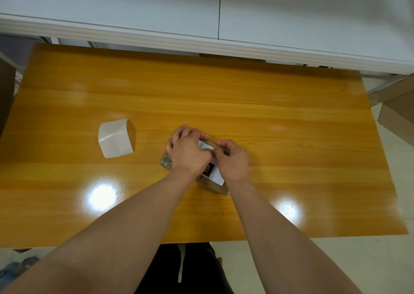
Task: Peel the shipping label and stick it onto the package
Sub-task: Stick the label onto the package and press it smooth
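A small package (215, 187) wrapped in clear plastic lies on the orange wooden table (224, 105), near its middle. A white shipping label (214, 172) with a dark printed block lies on top of the package. My left hand (187, 149) covers the package's left part, its fingers curled over the far edge. My right hand (233, 158) rests on the label's right side with curled fingers pressing on it. Both hands hide most of the package.
A curled white backing sheet (115, 138) lies on the table to the left of the package. A white cabinet front (201, 13) runs behind the table. Cardboard boxes (398, 114) stand off the right edge.
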The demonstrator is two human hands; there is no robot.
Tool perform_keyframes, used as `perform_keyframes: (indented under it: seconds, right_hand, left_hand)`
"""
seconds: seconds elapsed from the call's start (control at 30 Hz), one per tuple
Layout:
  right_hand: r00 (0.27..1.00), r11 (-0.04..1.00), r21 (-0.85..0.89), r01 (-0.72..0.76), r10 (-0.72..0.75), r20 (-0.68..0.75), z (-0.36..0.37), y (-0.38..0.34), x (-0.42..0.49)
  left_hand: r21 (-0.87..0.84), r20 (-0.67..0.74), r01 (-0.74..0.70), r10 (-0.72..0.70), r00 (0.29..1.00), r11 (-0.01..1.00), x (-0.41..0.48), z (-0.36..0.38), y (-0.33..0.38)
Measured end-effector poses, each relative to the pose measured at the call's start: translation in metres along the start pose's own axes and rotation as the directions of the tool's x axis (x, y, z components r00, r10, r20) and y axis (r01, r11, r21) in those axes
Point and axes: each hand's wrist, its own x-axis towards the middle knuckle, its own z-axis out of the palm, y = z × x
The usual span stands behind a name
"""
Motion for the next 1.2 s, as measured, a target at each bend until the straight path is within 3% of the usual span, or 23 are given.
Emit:
perform_keyframes:
  seconds: [0.27,0.53,0.6,0.7,0.8,0.93,1.2]
  right_hand:
    - [1.000,0.998,0.058,-0.013,0.014,-0.020,0.008,0.004,0.008]
    - [0.995,0.990,0.110,0.091,-0.087,-0.042,-0.012,0.014,0.007]
    - [0.997,0.990,0.120,0.072,-0.074,0.007,-0.019,0.018,0.005]
    - [0.988,0.995,0.058,0.080,-0.086,0.125,-0.024,0.023,-0.003]
    - [0.979,0.996,0.026,0.084,-0.088,0.183,-0.024,0.025,-0.011]
    - [0.973,0.991,0.019,0.130,-0.131,0.191,-0.023,0.029,-0.013]
    - [0.988,0.986,0.129,0.108,-0.120,0.092,-0.018,0.024,-0.014]
  left_hand:
    - [0.020,-0.039,0.036,-0.035,0.999,0.999,0.001,0.002,0.005]
    - [0.000,-0.063,0.113,-0.112,0.992,0.994,0.005,-0.006,0.009]
    - [0.050,0.002,0.071,-0.071,0.997,0.996,0.006,-0.012,0.008]
    - [0.203,0.151,-0.163,0.133,0.980,0.966,-0.001,-0.020,0.006]
    - [0.211,0.246,-0.299,0.246,0.937,0.931,-0.011,-0.018,0.002]
    - [0.144,0.267,-0.268,0.223,0.938,0.953,-0.013,-0.012,-0.007]
    - [0.093,0.145,-0.187,0.173,0.974,0.978,-0.010,-0.001,-0.007]
